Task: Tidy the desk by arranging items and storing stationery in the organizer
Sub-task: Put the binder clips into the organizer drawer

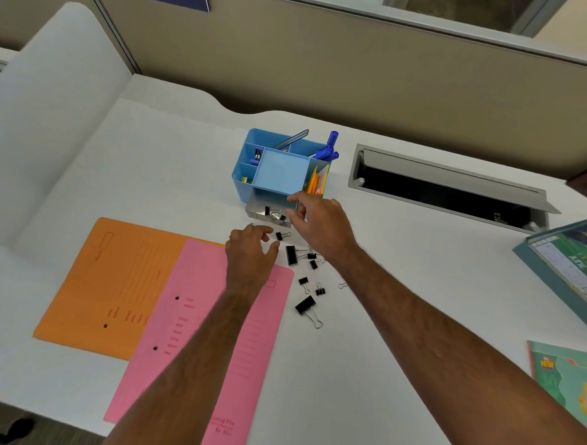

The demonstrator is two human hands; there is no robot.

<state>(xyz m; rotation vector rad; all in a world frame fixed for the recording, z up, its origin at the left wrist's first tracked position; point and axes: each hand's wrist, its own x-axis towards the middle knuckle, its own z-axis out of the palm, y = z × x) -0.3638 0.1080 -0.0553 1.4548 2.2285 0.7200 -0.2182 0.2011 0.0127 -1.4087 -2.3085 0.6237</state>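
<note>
While the blue organizer stands at upper centre of the frame with its small drawer pulled open toward the viewer, both hands work just below it. Right hand: poised over the drawer's right edge, thumb and forefinger drawn together; whether they pinch a clip cannot be told. Left hand: fingers loosely spread, holding nothing, tips reaching toward a small binder clip just beside them. Two clips already lie in the drawer. The remaining binder clips are scattered at centre, between the drawer and the pink folder, which overlaps an orange folder at lower left.

Likely hazards: the drawer is shallow, so a clip dropped from height may bounce out; the wire handles of neighbouring clips look tangled, so lifting one may drag another; a forearm sweeping low could scatter the loose clips or shift the folders.
</note>
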